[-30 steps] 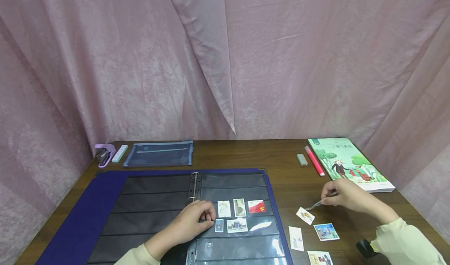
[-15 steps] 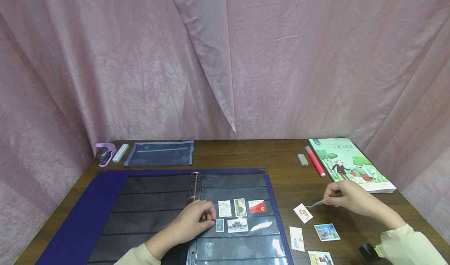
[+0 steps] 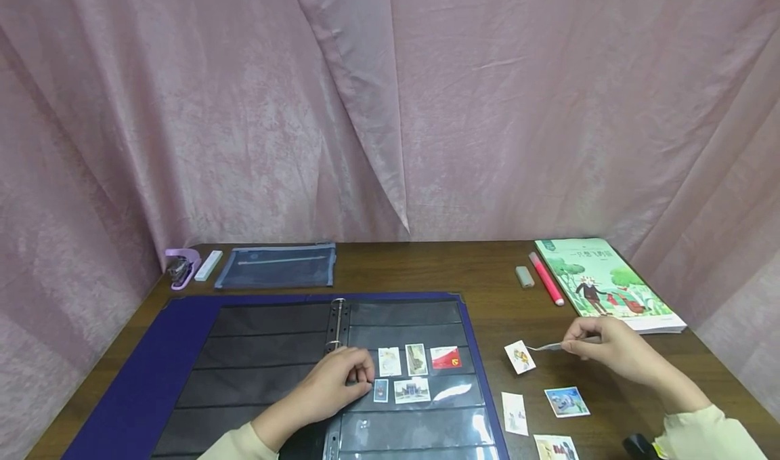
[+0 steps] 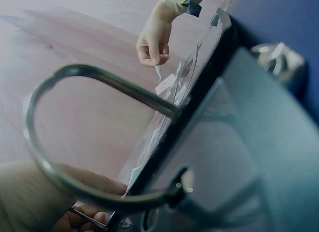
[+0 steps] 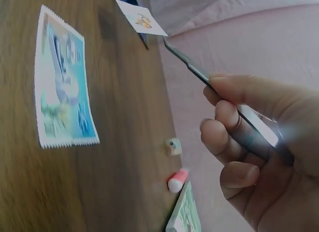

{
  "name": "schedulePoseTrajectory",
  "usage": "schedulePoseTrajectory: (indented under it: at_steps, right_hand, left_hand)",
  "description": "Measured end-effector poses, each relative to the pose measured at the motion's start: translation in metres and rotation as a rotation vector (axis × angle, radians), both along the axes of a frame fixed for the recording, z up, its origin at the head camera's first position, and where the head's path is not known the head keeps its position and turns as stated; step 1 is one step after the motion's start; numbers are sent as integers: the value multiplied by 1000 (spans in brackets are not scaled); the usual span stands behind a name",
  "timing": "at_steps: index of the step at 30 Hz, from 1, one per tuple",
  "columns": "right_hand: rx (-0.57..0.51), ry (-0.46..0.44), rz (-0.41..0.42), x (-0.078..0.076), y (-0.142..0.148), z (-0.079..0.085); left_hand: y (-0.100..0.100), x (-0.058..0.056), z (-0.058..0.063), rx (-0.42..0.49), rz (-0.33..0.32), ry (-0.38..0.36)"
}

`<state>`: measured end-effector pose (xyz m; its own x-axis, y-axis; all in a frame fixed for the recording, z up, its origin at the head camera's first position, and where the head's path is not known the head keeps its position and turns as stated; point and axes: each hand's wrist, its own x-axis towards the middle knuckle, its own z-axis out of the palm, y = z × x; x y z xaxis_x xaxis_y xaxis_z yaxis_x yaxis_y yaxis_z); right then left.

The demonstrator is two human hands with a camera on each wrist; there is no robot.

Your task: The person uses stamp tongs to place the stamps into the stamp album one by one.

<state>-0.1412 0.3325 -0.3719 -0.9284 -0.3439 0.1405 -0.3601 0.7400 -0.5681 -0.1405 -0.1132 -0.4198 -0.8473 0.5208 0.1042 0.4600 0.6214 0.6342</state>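
My right hand (image 3: pixel 612 345) pinches metal tweezers (image 5: pixel 197 70) between thumb and fingers. Their tips hold a corner of a white stamp with a small orange picture (image 3: pixel 520 357), raised over the wooden table right of the album. My left hand (image 3: pixel 338 382) rests at the rings of an open blue stamp album (image 3: pixel 134 372), its curled thumb and forefinger pinching the edge of a clear pocket strip (image 4: pixel 133 174). Beside those fingertips sits a small blue stamp (image 3: pixel 380 391) with a building stamp (image 3: pixel 412 391) to its right. Three stamps, including a red one (image 3: pixel 445 358), fill the row above.
Loose on the table lie a blue picture stamp (image 3: pixel 567 402), a tall white stamp (image 3: pixel 514 414) and another stamp (image 3: pixel 555 448). Behind are an eraser (image 3: pixel 524 277), a pink marker (image 3: pixel 546 279), a green book (image 3: pixel 603 280), a mesh pouch (image 3: pixel 277 267) and a purple stapler (image 3: pixel 183 268).
My right hand has shifted slightly; the stamp in the tweezers has moved left and up and turned more upright. My left hand stays in place at the album.
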Motion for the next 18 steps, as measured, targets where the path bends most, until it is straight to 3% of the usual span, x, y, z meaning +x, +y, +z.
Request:
schedulePoseTrajectory:
  at_steps: [18]
  right_hand:
    - [-111, -60, 15, 6, -39, 6]
  left_hand:
    - [0, -1, -2, 17, -5, 20]
